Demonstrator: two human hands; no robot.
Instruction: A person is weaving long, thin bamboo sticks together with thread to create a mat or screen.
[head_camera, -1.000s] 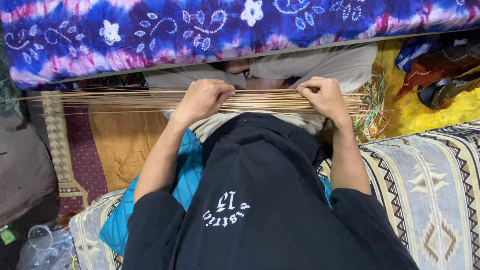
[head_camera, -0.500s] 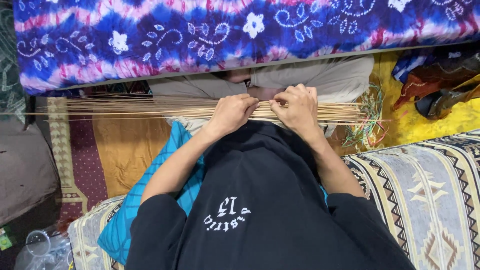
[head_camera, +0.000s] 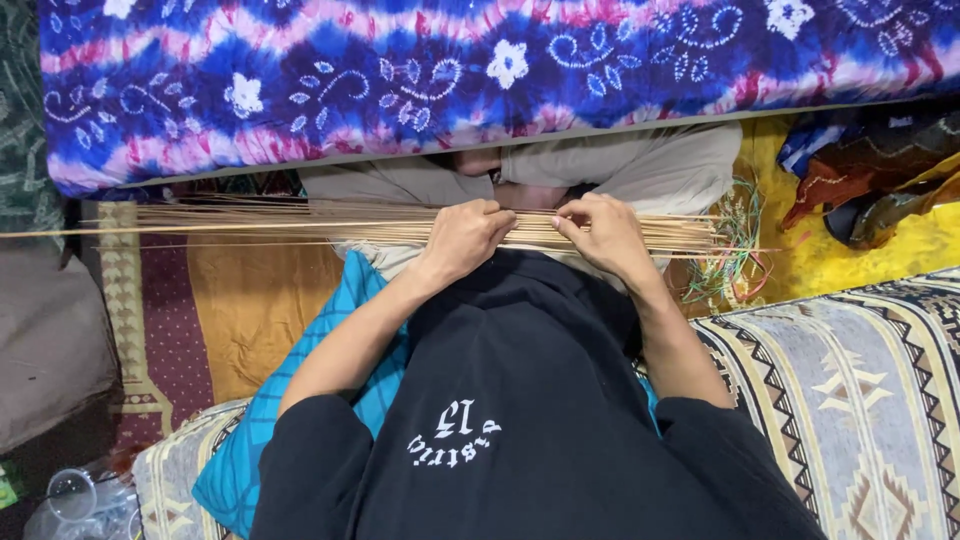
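A long bundle of thin tan sticks (head_camera: 300, 222) lies crosswise over my lap, reaching from the far left to past my right knee. My left hand (head_camera: 465, 240) is closed over the bundle near its middle. My right hand (head_camera: 605, 232) grips the same bundle just to the right, a short gap from the left hand. Both forearms reach out from a black shirt (head_camera: 520, 420) with a white print. My beige trousers (head_camera: 640, 165) show beyond the sticks.
A blue, purple and pink tie-dye cloth (head_camera: 480, 70) spans the top. A patterned cushion (head_camera: 860, 380) lies at right, a teal cloth (head_camera: 250, 450) at left. Green and red thin cords (head_camera: 735, 250) sit by the sticks' right end. Crumpled fabrics (head_camera: 870, 180) lie on yellow cloth. Clear plastic (head_camera: 75, 500) lies lower left.
Both hands have slid inward along the stick bundle, from wide apart to close together near its middle. The view has also shifted slightly.
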